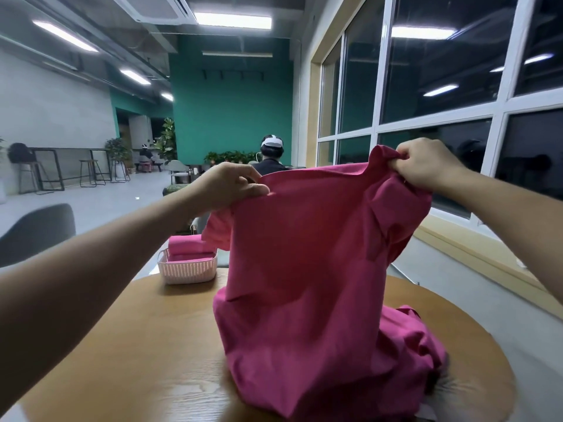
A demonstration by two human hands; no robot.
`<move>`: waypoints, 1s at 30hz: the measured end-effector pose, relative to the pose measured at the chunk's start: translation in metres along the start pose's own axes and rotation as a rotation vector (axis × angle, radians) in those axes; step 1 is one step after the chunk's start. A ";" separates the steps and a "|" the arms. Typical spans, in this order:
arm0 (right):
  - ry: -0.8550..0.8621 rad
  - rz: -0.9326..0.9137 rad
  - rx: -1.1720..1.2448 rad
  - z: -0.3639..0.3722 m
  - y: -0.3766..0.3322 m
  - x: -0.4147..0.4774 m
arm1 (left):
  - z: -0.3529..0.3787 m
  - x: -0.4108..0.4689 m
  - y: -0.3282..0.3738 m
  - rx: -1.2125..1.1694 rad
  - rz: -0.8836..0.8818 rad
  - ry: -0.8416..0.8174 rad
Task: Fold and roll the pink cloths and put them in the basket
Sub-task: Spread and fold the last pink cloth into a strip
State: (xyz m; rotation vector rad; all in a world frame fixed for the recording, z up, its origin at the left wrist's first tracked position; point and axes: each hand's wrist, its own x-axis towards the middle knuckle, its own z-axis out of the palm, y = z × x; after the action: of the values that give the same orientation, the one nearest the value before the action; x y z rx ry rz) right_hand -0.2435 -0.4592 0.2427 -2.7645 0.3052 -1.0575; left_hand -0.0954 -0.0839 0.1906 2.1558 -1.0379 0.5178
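- The round wooden table point(146, 345) bears everything.
- The pink cloth point(304, 269) hangs between both hands, its lower part slumped on the table's right half. It looks light, soft and limp, so it will likely sag and crease rather than hold a shape.
- A crumpled pink heap point(414, 342) lies just beside it on the right; I cannot tell if it is a separate piece.
- The white basket point(187, 271) at the far edge holds at least 1 rolled cloth point(185, 249).
- The right hand point(426, 166) has its fingers curled round a bunched top corner.
- The left hand point(225, 185) pinches the top edge. The 2 top corners, pulled taut, seem the best hold.
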 end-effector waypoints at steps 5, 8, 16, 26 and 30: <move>0.008 -0.004 -0.001 0.000 -0.005 0.001 | -0.008 -0.001 -0.004 0.334 0.045 -0.178; 0.018 0.016 0.021 -0.001 -0.003 0.000 | -0.016 0.000 -0.013 0.453 -0.035 -0.182; 0.032 0.056 0.036 0.001 0.005 -0.003 | -0.038 -0.003 -0.047 0.087 -0.230 0.000; -0.074 0.059 0.068 0.043 0.013 -0.024 | 0.011 -0.019 -0.060 -0.046 -0.220 -0.012; -0.118 0.075 0.059 0.074 0.024 -0.021 | 0.037 -0.014 -0.067 -0.039 -0.180 -0.016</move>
State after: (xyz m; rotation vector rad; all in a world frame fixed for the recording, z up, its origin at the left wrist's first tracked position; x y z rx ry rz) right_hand -0.2125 -0.4717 0.1697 -2.7257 0.3531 -0.8671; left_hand -0.0483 -0.0730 0.1298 2.1959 -0.8451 0.3937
